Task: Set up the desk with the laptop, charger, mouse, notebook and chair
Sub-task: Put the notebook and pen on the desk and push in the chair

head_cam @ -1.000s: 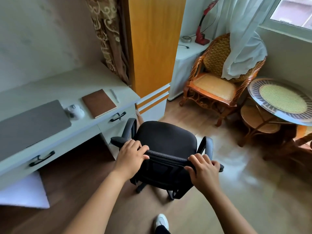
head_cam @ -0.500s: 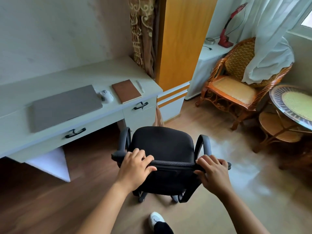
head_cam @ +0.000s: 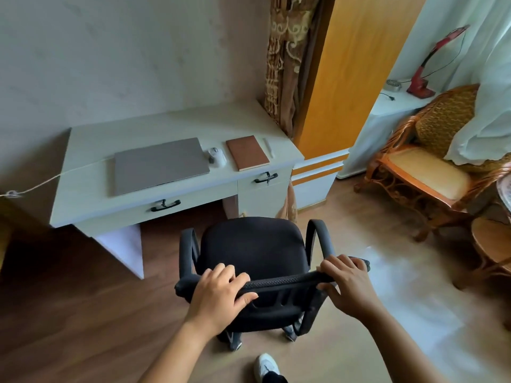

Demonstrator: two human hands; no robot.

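A black office chair (head_cam: 253,248) with armrests stands on the wood floor in front of the white desk (head_cam: 88,150), its seat facing the desk. My left hand (head_cam: 219,293) and my right hand (head_cam: 345,284) both grip the top edge of its backrest. On the desk lie a closed grey laptop (head_cam: 160,164), a white mouse (head_cam: 216,156) to its right, then a brown notebook (head_cam: 247,152) and a white pen (head_cam: 268,147). A thin white charger cable (head_cam: 41,183) runs from the laptop's left side off the desk.
A yellow wardrobe (head_cam: 348,73) stands right of the desk, with a patterned curtain (head_cam: 284,64) beside it. Wicker armchairs (head_cam: 423,167) and a white cabinet with a red lamp (head_cam: 423,70) fill the right side. My shoe (head_cam: 265,366) is behind the chair.
The chair has rolled and turned left, towards the desk's knee opening, with both hands still on its backrest. My view has swung left, so the whole desk now shows.
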